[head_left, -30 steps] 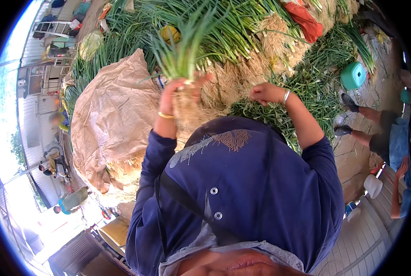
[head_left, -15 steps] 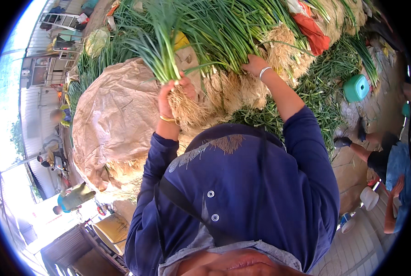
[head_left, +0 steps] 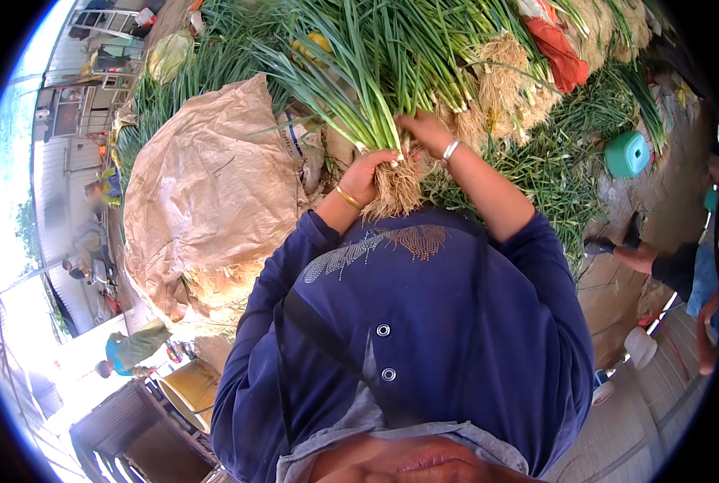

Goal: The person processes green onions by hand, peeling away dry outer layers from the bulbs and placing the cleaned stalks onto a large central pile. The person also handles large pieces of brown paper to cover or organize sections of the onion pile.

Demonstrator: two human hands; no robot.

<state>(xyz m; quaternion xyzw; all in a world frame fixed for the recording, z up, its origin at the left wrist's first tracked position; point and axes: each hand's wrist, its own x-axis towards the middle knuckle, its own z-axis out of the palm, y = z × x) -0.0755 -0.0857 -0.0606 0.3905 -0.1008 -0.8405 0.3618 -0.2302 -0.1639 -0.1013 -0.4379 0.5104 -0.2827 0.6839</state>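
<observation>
A bunch of spring onions (head_left: 375,121), with long green leaves and pale hairy roots, is gripped by my left hand (head_left: 362,175) just above the roots. Its leaves fan away from me over the heap, and the roots hang down in front of my chest. My right hand (head_left: 427,134) is at the right side of this bunch, fingers curled around stems near the base; its fingertips are partly hidden by the leaves. Beyond both hands lies a large heap of spring onions (head_left: 448,48), its root ends (head_left: 504,76) turned toward me.
At left a tan sack cloth (head_left: 206,185) covers a mound. Loose green leaves (head_left: 536,181) litter the right side, near a teal plastic container (head_left: 626,154) and a red bag (head_left: 558,55). Other people are at the right and left edges; a yellow bin (head_left: 192,392) stands lower left.
My left hand has moved right and toward me with its bunch. My right hand has come left from the heap to meet it. Fewer spring onions lie beside the sack cloth.
</observation>
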